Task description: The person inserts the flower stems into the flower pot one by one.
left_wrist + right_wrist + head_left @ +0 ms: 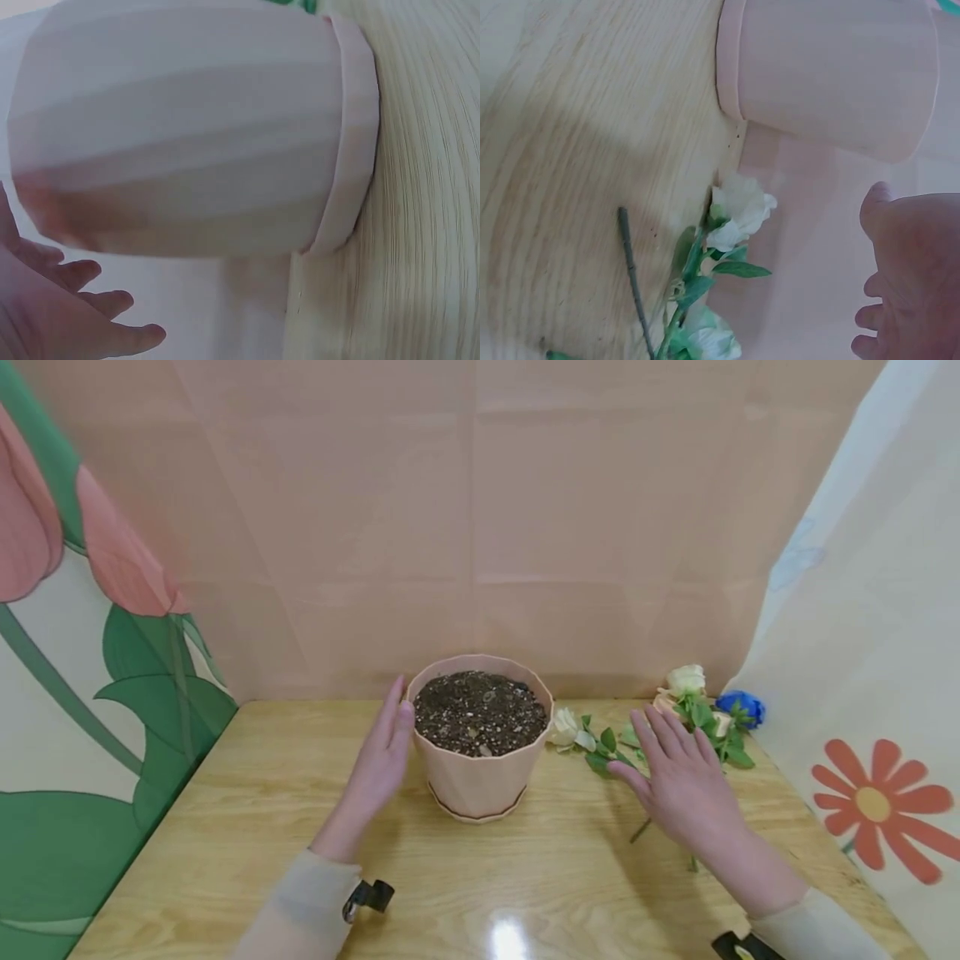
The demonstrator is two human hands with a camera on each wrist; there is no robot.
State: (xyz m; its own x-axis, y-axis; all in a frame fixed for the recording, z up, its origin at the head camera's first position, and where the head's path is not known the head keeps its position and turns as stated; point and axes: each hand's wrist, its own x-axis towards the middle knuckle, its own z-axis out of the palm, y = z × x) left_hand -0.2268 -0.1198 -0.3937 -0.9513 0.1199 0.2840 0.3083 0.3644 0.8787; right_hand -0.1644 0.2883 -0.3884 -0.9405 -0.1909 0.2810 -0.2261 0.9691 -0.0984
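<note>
A pink faceted flowerpot [477, 778] filled with dark soil [480, 714] stands upright on a matching saucer [349, 142]. My left hand [381, 764] is at the pot's left side, fingers extended and fingertips right at the rim. In the left wrist view, the fingers [112, 339] are spread beside the pot wall. Over to the right, my right hand [686, 781] hovers with straight fingers above the artificial flowers, holding nothing. Beneath and around it lie a white flower [564, 727], another white rose [686, 680] and a blue flower [741, 708], with green leaves and stems partly hidden by the hand.
The pot and flowers stand on a light wooden table [247, 827]. A pink backdrop [337, 527] rises behind its far edge. Printed side panels with tulips [123, 543] on the left and a red flower [873, 806] on the right border the table.
</note>
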